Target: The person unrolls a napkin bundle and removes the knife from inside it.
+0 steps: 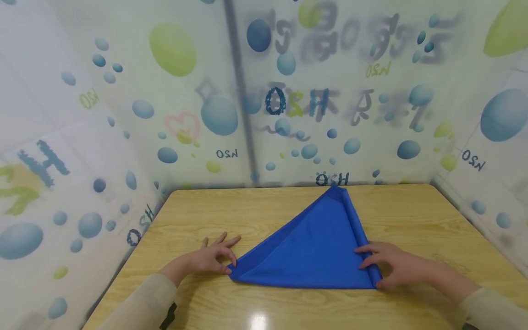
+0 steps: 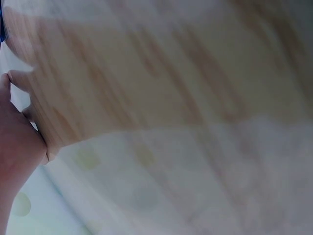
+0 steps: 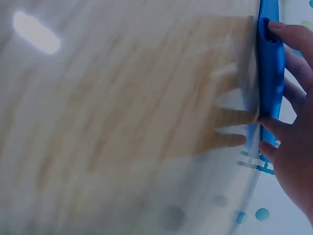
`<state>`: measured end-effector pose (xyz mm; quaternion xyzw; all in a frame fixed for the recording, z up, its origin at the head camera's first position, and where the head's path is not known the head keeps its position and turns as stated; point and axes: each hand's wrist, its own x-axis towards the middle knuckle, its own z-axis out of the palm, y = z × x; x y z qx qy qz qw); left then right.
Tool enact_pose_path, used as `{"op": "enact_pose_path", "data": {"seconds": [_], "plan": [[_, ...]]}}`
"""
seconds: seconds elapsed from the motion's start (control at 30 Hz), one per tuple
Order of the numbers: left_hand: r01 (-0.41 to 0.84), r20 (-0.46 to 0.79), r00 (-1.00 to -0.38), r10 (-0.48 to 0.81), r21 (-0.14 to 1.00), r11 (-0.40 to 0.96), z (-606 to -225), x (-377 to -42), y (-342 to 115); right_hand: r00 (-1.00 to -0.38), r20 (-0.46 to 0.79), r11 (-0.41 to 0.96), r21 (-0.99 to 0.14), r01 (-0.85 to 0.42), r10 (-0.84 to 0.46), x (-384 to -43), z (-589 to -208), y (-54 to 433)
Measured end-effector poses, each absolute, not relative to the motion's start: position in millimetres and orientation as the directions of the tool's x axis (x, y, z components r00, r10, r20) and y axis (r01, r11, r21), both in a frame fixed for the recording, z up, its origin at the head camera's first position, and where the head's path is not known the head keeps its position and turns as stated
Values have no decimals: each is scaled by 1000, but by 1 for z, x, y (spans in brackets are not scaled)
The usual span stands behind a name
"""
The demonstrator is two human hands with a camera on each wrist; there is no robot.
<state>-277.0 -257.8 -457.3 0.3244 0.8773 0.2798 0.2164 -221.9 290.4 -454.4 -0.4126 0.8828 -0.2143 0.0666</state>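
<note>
A blue cloth (image 1: 305, 247) lies on the table, folded into a rough triangle. Its right side is rolled into a narrow tube (image 1: 358, 224) that runs up to a peak near the table's back edge. My left hand (image 1: 212, 257) pinches the cloth's left corner between thumb and index finger, the other fingers spread. At the lower right, my right hand (image 1: 389, 263) holds the tube, with the thumb at its near end and the fingertips across it. The tube's hollow end (image 3: 270, 33) shows beside the thumb in the right wrist view. Only a sliver of blue appears in the left wrist view.
The wooden table (image 1: 198, 211) has a glossy top that reflects light and the hands. Behind it and at both sides stand pale walls (image 1: 185, 101) with blue and green dots and lettering. A dark strap end (image 1: 169, 316) shows by the left sleeve.
</note>
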Motion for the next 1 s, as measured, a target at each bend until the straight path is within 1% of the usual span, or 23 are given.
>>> {"op": "enact_pose_path", "data": {"seconds": [0.33,0.6,0.83,1.0], "plan": [[448,-199,-692,694,635,629,-454,-276,-258,-663,66,591,-393,-704,-746,-219,-455,295],[452,-195,-689,698,637,625,-456,-276,-258,-675,31,589,-460,-664,-737,-221,-451,302],[459,-197,-687,699,629,628,-454,-276,-258,-693,45,606,-448,-657,-719,-222,-449,308],[458,-191,-688,700,634,623,-451,-275,-258,-710,11,631,-448,-633,-704,-220,-448,312]]}}
